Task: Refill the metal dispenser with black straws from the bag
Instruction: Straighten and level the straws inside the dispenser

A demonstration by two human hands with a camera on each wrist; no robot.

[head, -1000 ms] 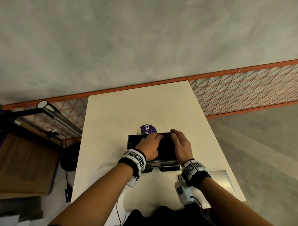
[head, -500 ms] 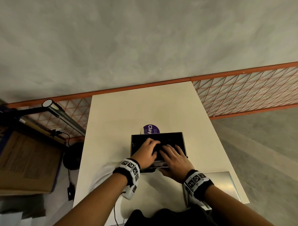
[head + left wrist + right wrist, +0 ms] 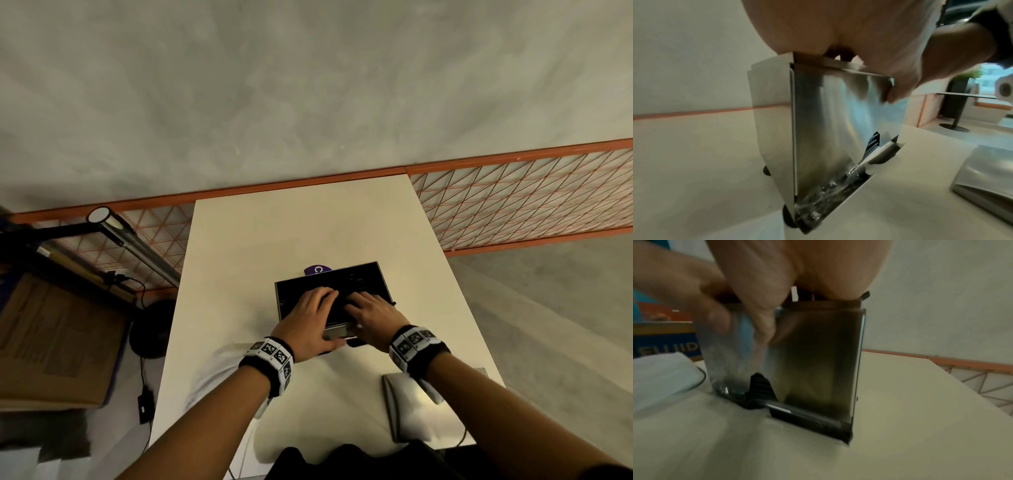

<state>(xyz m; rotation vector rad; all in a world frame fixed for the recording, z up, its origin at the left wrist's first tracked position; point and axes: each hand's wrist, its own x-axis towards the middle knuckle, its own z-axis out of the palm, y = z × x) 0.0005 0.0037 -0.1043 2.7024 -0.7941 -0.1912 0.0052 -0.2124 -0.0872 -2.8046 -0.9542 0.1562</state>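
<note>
The metal dispenser [image 3: 383, 275] stands open-topped mid-table, its inside dark with black straws [image 3: 363, 286]. My left hand [image 3: 308, 315] and right hand [image 3: 371, 311] lie side by side over the opening. Their fingers are spread flat on the straws and the thumbs hang down the near steel face. The left wrist view shows the dispenser [image 3: 838, 121] from the front under my left hand [image 3: 828, 24]. The right wrist view shows the dispenser [image 3: 818, 353] below my right hand [image 3: 807, 264]. The whitish plastic bag [image 3: 219, 380] lies flat at the front left.
A loose metal lid [image 3: 428, 407] lies on the white table [image 3: 291, 233] at the front right. A purple-lidded tub [image 3: 317, 269] sits just behind the dispenser. Left of the table stand a cardboard box [image 3: 51, 342] and a lamp tube [image 3: 137, 243]; orange mesh fencing runs behind.
Both hands have drawn back from the dispenser's far rim to its near side. Their fingers now lie spread flat on the straws, and the purple tub is more hidden.
</note>
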